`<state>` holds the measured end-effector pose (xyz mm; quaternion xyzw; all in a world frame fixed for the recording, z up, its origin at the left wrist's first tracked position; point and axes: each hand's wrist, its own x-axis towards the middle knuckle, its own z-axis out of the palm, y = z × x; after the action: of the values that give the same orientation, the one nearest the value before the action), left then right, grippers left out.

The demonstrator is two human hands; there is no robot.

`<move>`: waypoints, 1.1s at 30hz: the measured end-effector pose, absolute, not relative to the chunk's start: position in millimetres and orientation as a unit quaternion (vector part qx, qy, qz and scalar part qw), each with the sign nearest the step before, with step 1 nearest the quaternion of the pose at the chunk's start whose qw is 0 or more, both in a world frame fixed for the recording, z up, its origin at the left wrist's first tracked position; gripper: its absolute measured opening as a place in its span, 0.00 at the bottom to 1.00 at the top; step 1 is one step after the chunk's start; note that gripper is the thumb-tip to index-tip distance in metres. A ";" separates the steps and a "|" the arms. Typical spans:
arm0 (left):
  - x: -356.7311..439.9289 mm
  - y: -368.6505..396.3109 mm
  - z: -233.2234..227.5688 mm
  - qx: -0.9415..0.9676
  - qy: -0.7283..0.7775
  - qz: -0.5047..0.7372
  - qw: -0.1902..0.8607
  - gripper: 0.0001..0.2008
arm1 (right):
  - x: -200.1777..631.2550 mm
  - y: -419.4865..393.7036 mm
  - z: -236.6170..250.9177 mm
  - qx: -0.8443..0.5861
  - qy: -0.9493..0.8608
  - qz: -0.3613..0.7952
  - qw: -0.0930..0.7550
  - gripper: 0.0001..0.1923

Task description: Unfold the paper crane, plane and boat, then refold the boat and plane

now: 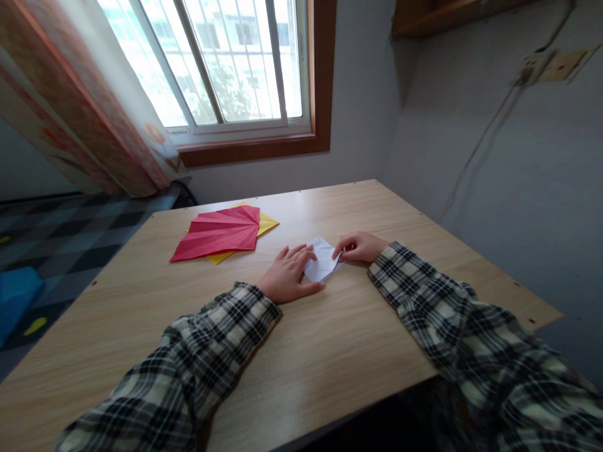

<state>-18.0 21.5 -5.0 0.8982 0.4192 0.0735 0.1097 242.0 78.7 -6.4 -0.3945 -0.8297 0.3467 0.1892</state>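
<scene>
White paper (323, 258), part-folded, lies flat on the wooden table (330, 351), nearer its far right corner than its near edge. Head view, as I read it: left hand (288, 276) spread flat, pinning the paper's left side; right hand (358, 247) with fingertips pinched together on the right tip. I judge it light, thin, easily creased or torn, prone to sliding; best held at edges and corners. Red pleated sheet (219, 233) over yellow sheet (266, 221), toward the far left.

- A room in a home, with a plain wooden table (306, 351) set into the corner; behind the table a barred window (226, 63) with a patterned curtain (80, 113); left of the table a checkered floor (70, 238); a wall socket (556, 66) above its right side
</scene>
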 end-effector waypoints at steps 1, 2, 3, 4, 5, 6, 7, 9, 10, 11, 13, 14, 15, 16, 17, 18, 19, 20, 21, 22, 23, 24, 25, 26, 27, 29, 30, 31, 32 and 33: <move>-18.0 21.6 -5.1 0.898 0.420 0.075 0.111 0.36 | 241.6 78.5 -6.3 -0.396 -0.826 0.352 0.192 0.10; -18.0 21.7 -5.3 0.897 0.421 0.076 0.112 0.38 | 241.2 78.3 -6.4 -0.397 -0.822 0.358 0.195 0.09; -17.9 21.9 -5.5 0.896 0.422 0.077 0.112 0.41 | 240.7 77.9 -6.6 -0.399 -0.817 0.364 0.200 0.09; -17.8 22.1 -5.7 0.895 0.424 0.076 0.113 0.43 | 240.3 77.5 -7.0 -0.401 -0.812 0.371 0.206 0.09; -17.8 22.3 -6.0 0.894 0.426 0.076 0.114 0.45 | 239.9 77.1 -7.6 -0.403 -0.806 0.378 0.211 0.09; -17.8 22.6 -6.2 0.894 0.428 0.074 0.114 0.46 | 239.6 76.5 -8.4 -0.406 -0.800 0.385 0.214 0.10; -17.8 22.8 -6.4 0.893 0.429 0.072 0.114 0.46 | 239.2 75.8 -9.2 -0.412 -0.793 0.394 0.215 0.11; -17.8 23.1 -6.7 0.893 0.429 0.070 0.113 0.46 | 238.2 74.2 -11.1 -0.429 -0.776 0.410 0.213 0.14; -17.7 23.2 -6.7 0.893 0.430 0.070 0.112 0.45 | 237.4 73.3 -12.0 -0.438 -0.769 0.415 0.212 0.15; -17.6 23.1 -6.6 0.893 0.431 0.071 0.112 0.44 | 236.6 72.5 -12.8 -0.446 -0.762 0.417 0.215 0.16; -17.4 23.0 -6.3 0.891 0.433 0.073 0.114 0.42 | 234.8 71.2 -14.5 -0.455 -0.756 0.413 0.227 0.17; -17.3 22.9 -6.1 0.891 0.433 0.074 0.116 0.42 | 233.9 70.9 -15.2 -0.456 -0.756 0.408 0.234 0.17; -17.3 22.8 -5.9 0.891 0.432 0.075 0.116 0.42 | 233.1 70.7 -15.8 -0.455 -0.757 0.403 0.239 0.17; -17.2 22.7 -5.8 0.892 0.431 0.077 0.116 0.42 | 232.5 70.7 -16.3 -0.454 -0.758 0.400 0.242 0.17; -17.3 22.7 -5.7 0.892 0.430 0.078 0.115 0.42 | 231.9 70.8 -16.7 -0.453 -0.761 0.396 0.244 0.17; -17.3 22.7 -5.7 0.892 0.429 0.079 0.115 0.42 | 231.4 70.8 -16.8 -0.452 -0.763 0.392 0.246 0.18; -17.3 22.7 -5.8 0.892 0.429 0.079 0.116 0.42 | 230.9 70.8 -16.8 -0.452 -0.764 0.386 0.249 0.18; -17.4 22.7 -5.9 0.892 0.430 0.079 0.117 0.41 | 230.4 70.7 -16.6 -0.453 -0.766 0.381 0.251 0.19; -17.4 22.8 -5.9 0.891 0.431 0.078 0.118 0.41 | 229.9 70.5 -16.4 -0.454 -0.768 0.374 0.254 0.19; -17.4 22.9 -5.9 0.890 0.433 0.076 0.119 0.40 | 229.4 70.3 -16.1 -0.454 -0.770 0.367 0.257 0.19; -17.4 22.9 -5.9 0.890 0.433 0.074 0.120 0.40 | 228.9 70.2 -15.9 -0.454 -0.772 0.362 0.260 0.20; -17.4 22.9 -5.8 0.890 0.434 0.073 0.122 0.40 | 228.5 70.1 -15.8 -0.454 -0.773 0.357 0.263 0.20; -17.4 23.0 -5.6 0.889 0.435 0.072 0.123 0.40 | 228.1 70.2 -15.9 -0.454 -0.773 0.352 0.267 0.20; -17.4 23.0 -5.4 0.889 0.435 0.072 0.124 0.40 | 227.9 70.3 -16.1 -0.455 -0.773 0.348 0.271 0.20; -17.5 23.0 -5.1 0.889 0.435 0.071 0.124 0.40 | 227.8 70.6 -16.4 -0.456 -0.773 0.344 0.275 0.20; -17.7 22.9 -4.4 0.888 0.435 0.071 0.126 0.39 | 227.9 71.4 -17.3 -0.459 -0.773 0.336 0.281 0.19; -17.8 22.8 -4.1 0.888 0.436 0.073 0.126 0.39 | 228.1 71.8 -17.7 -0.460 -0.774 0.333 0.282 0.19; -17.8 22.6 -4.0 0.888 0.436 0.074 0.126 0.39 | 228.4 72.2 -18.2 -0.460 -0.774 0.330 0.283 0.19; -17.9 22.5 -4.0 0.888 0.436 0.075 0.125 0.39 | 228.6 72.6 -18.8 -0.461 -0.774 0.328 0.284 0.18; -18.0 22.3 -4.1 0.888 0.437 0.076 0.123 0.40 | 228.9 73.0 -19.3 -0.463 -0.773 0.327 0.286 0.18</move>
<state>-18.0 22.3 -4.1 0.8878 0.4367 0.0765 0.1235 228.9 73.0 -19.3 -0.4626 -0.7730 0.3266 0.2860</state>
